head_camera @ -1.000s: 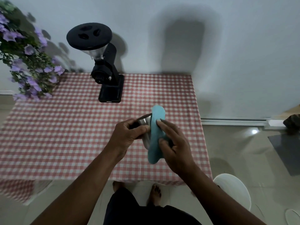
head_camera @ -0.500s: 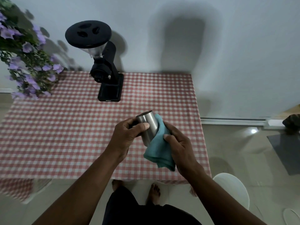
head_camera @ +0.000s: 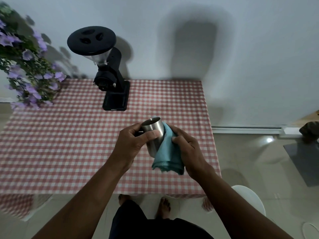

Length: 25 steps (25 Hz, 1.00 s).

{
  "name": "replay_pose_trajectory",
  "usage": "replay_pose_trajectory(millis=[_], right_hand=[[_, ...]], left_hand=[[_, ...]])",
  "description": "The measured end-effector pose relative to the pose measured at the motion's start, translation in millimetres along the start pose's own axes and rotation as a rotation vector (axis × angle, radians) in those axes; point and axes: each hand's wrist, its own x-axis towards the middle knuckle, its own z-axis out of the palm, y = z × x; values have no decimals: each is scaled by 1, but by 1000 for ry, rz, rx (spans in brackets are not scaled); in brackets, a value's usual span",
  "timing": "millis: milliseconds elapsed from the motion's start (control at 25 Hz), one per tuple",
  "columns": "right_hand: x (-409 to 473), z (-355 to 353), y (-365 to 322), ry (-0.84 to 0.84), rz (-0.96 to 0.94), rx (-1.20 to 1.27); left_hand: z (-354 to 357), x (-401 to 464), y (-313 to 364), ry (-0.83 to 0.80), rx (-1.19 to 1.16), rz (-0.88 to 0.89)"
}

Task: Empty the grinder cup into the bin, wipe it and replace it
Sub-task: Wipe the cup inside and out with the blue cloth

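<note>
A steel grinder cup [head_camera: 153, 131] is held above the checked table, tilted with its open mouth toward the far left. My left hand [head_camera: 132, 144] grips the cup around its side, thumb across the front. My right hand [head_camera: 188, 149] presses a light blue cloth [head_camera: 166, 152] against the cup's right side and bottom; the cloth hangs down below the cup. The black coffee grinder [head_camera: 110, 78] stands at the back of the table, its base platform [head_camera: 115, 100] bare. No bin is in view.
The table with a red-and-white checked cloth [head_camera: 60, 144] fills the left and middle. A plant with purple flowers [head_camera: 25, 69] stands at the back left. A white chair [head_camera: 248, 199] sits at the table's right front corner. My bare feet [head_camera: 164, 206] show under the front edge.
The cloth has slid from over the cup's mouth down to its right side and bottom. The cup has turned so its steel side and rim now show.
</note>
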Motion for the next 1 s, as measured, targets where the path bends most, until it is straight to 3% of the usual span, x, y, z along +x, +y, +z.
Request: replay_pose_trajectory(millis=[120, 200, 320, 520, 600, 720, 800, 1000], right_hand=[[-10, 6, 0, 14, 173, 304], [-12, 11, 1, 68, 171, 349], [-7, 12, -1, 119, 45, 242], [-2, 7, -4, 100, -158, -261], [2, 4, -10, 44, -123, -282], [8, 1, -19, 27, 60, -114], [7, 1, -20, 58, 146, -12], [-9, 11, 4, 142, -146, -302]], left_hand=[[-2, 2, -2, 16, -39, -20], [2, 0, -2, -4, -9, -36], [6, -4, 2, -23, 61, -12], [5, -7, 4, 16, 200, 31], [1, -9, 0, -19, 200, 38], [-6, -11, -5, -119, 137, 31], [-4, -11, -7, -84, 107, 16], [6, -10, -8, 40, 105, -53]])
